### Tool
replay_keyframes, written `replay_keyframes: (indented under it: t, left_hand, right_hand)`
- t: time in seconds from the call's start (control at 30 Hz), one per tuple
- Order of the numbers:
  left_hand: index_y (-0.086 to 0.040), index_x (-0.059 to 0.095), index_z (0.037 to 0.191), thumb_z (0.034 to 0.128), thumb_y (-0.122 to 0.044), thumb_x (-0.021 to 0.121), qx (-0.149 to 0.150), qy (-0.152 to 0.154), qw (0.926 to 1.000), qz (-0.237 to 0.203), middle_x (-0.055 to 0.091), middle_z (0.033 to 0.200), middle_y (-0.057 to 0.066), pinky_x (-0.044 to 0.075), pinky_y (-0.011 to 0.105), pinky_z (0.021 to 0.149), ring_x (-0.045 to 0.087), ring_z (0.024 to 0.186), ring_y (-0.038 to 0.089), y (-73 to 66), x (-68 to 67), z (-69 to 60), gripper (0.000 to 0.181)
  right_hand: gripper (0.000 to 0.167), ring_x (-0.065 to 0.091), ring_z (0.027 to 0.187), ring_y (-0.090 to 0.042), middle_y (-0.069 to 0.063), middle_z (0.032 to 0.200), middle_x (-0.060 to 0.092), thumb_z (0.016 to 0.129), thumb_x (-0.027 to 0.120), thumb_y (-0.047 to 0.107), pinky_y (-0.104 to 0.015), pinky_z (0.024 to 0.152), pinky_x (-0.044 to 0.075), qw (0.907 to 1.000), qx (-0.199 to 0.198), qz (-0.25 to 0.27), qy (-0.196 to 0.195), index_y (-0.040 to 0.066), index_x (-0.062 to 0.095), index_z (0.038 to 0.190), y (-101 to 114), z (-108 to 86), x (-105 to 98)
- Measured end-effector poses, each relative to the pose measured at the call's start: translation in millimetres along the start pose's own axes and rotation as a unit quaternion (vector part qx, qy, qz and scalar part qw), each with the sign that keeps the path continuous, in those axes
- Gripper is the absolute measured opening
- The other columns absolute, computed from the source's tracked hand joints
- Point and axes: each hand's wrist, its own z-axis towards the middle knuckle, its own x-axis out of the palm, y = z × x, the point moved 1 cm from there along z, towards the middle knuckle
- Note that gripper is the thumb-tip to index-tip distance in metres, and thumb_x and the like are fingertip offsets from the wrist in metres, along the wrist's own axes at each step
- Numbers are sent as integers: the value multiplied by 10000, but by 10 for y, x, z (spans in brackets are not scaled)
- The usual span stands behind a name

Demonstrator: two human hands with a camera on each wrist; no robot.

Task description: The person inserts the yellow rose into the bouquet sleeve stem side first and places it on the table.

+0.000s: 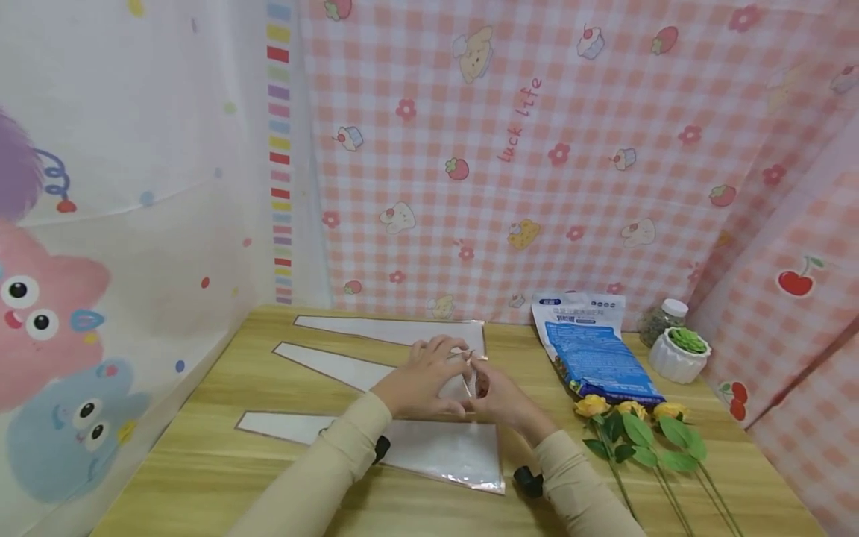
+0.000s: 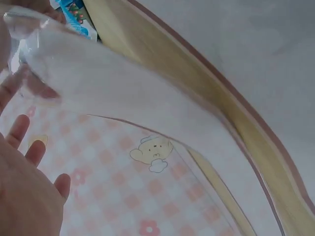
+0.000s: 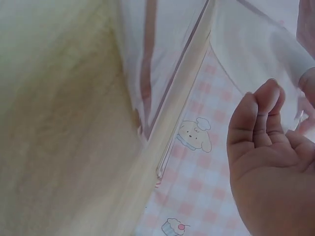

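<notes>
Nearest on the wood-grain worktop (image 1: 188,403), 3 yellow roses (image 1: 639,432) lie at the right, side by side, blooms pointing away and stems running toward the person. To their left, the near wrapper (image 1: 443,447), white with a brownish border, lies flat, its narrow tip to the left; the left forearm, in a beige cuff (image 1: 352,425), crosses above it.

Beyond that, both hands meet at the wide right end of the middle wrapper (image 1: 335,365), which is raised and curved there while its narrow tip points left. The left hand (image 1: 423,377) pinches the clear film at this end, its other fingers spread loosely. The right hand (image 1: 499,395) grips the same end from the opposite side, its fingers bent; the exact contact is partly hidden.

Farther right, just behind the roses, lies a blue and white bag (image 1: 597,350), with a white pot (image 1: 678,363) holding a green succulent (image 1: 688,341) beside it and a white-lidded jar (image 1: 654,328) behind. The far wrapper (image 1: 403,330) lies near the pink checked cloth (image 1: 523,194) at the back.
</notes>
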Motion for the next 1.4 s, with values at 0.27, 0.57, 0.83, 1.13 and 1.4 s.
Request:
replay_keyframes:
  t: [0.27, 0.57, 0.83, 1.13, 1.4]
  left_hand:
    - [-201, 510, 1205, 522, -659, 890, -485, 418, 9977, -239, 274, 1617, 142, 319, 625, 1116, 250, 1485, 321, 90, 96, -69, 906]
    - [-83, 396, 1340, 670, -530, 904, -458, 527, 9973, -231, 482, 1413, 121, 375, 598, 1076, 466, 1334, 271, 62, 177, -68, 953]
    - [-122, 443, 1225, 718, -503, 868, -470, 493, 9971, 348, 511, 1078, -4, 479, 502, 933, 543, 1023, 155, 117, 185, -71, 763]
    - [-155, 422, 1303, 793, -425, 823, -110, 331, 9934, 1091, 500, 1351, 58, 392, 644, 1073, 496, 1313, 266, 60, -28, -35, 702]
    - [-197, 389, 1437, 791, -376, 847, -86, 467, 9901, 1324, 507, 1411, 89, 381, 662, 1070, 505, 1316, 274, -45, -423, 53, 812]
  right_hand:
    - [868, 600, 765, -180, -83, 831, 616, 839, 779, -2, -273, 637, 501, 9987, 249, 438, 5, 23, 313, 1571, 26, 2, 48]
    - [814, 701, 894, -227, -148, 891, 596, 859, 634, -128, -231, 648, 506, 9938, 106, 1068, 291, -42, 251, 1573, 58, -14, 54]
    - [438, 634, 818, -177, -173, 1165, 645, 920, 700, 51, -293, 679, 546, 9998, 82, 189, -29, 46, 628, 1352, 67, -15, 46]
    - [165, 602, 767, -126, -83, 977, 738, 925, 698, 21, -255, 652, 523, 9889, -55, -920, -1169, 26, 772, 1072, 147, 47, 36]
    - [497, 605, 762, -146, -180, 1267, 645, 926, 678, -15, -261, 664, 556, 9960, 68, 589, -663, 40, 584, 1411, 313, 32, -83]
